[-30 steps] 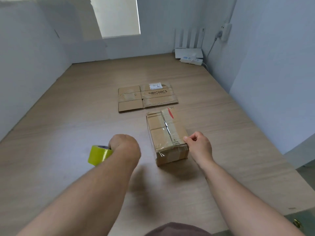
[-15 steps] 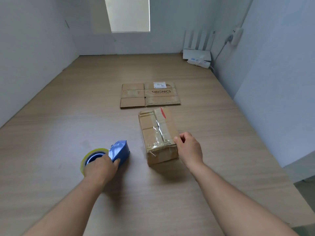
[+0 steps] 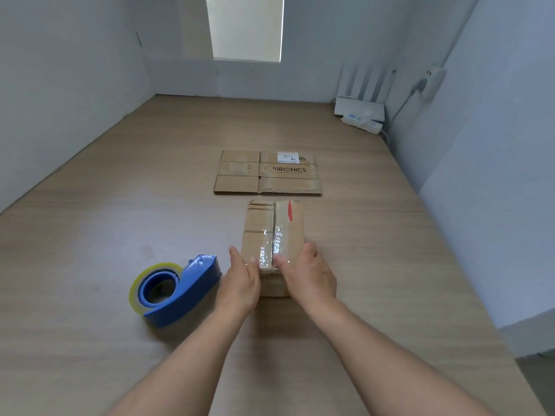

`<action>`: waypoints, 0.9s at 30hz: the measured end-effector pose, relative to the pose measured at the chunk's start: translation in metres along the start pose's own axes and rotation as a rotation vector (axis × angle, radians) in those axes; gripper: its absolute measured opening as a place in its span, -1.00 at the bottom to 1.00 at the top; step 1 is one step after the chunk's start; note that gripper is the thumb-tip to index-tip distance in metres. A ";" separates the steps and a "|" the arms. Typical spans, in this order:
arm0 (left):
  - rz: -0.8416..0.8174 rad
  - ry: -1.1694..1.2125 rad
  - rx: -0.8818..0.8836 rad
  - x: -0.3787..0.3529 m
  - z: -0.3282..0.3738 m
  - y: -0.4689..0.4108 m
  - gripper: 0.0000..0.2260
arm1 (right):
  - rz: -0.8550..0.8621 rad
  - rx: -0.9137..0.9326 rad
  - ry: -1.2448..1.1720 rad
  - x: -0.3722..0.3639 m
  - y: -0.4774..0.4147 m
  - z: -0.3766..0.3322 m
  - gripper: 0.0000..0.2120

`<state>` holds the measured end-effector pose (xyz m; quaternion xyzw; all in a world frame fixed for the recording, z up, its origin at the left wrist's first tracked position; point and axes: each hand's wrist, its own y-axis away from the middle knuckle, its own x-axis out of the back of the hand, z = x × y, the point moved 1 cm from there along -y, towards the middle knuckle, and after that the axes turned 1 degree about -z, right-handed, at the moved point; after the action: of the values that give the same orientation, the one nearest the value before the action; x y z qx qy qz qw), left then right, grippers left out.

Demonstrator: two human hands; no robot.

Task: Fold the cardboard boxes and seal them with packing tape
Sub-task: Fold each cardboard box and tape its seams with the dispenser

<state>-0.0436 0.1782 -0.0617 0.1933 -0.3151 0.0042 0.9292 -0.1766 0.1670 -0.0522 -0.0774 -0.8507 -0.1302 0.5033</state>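
A small folded cardboard box (image 3: 274, 226) stands on the wooden table, its top seam covered with clear tape and a red mark near its far end. My left hand (image 3: 240, 279) lies flat against the box's near left side, fingers straight, thumb on the taped top. My right hand (image 3: 307, 274) holds the near right corner, thumb pressed beside the seam and fingers round the side. A blue tape dispenser (image 3: 177, 291) with a yellowish roll lies on the table left of my left hand, untouched. A flattened cardboard box (image 3: 240, 183) printed SIBIONICS lies just beyond the folded one.
The wooden table (image 3: 90, 235) is hemmed by grey-white walls on the left, back and right. A white router and a power strip (image 3: 360, 115) sit in the far right corner. The table's right edge runs near my right forearm.
My left hand let go of the tape dispenser, which now lies on the table, and moved right onto the box. The box has been turned straight. My right hand stayed at its near right corner.
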 end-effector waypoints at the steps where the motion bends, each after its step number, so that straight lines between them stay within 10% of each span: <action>1: -0.013 0.031 0.011 0.001 -0.002 -0.001 -0.45 | -0.012 0.028 -0.045 0.002 -0.003 0.005 -0.49; 7: -0.141 -0.040 -0.104 0.017 -0.006 -0.006 -0.36 | -0.153 0.198 -0.270 0.024 -0.018 0.033 -0.72; 11: -0.216 -0.515 -0.319 0.026 -0.002 -0.009 -0.26 | -0.261 0.448 0.134 0.028 -0.021 0.027 -0.04; 15: -0.059 -0.791 -0.392 0.027 -0.004 -0.018 -0.30 | -0.262 0.612 0.398 0.025 -0.029 0.028 -0.22; 27: -0.426 -0.790 -0.423 0.068 -0.004 -0.032 -0.20 | -0.419 0.771 0.514 0.047 -0.038 0.041 -0.20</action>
<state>0.0170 0.1420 -0.0362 0.0474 -0.5904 -0.3236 0.7378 -0.2440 0.1436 -0.0350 0.3209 -0.6829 0.0802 0.6513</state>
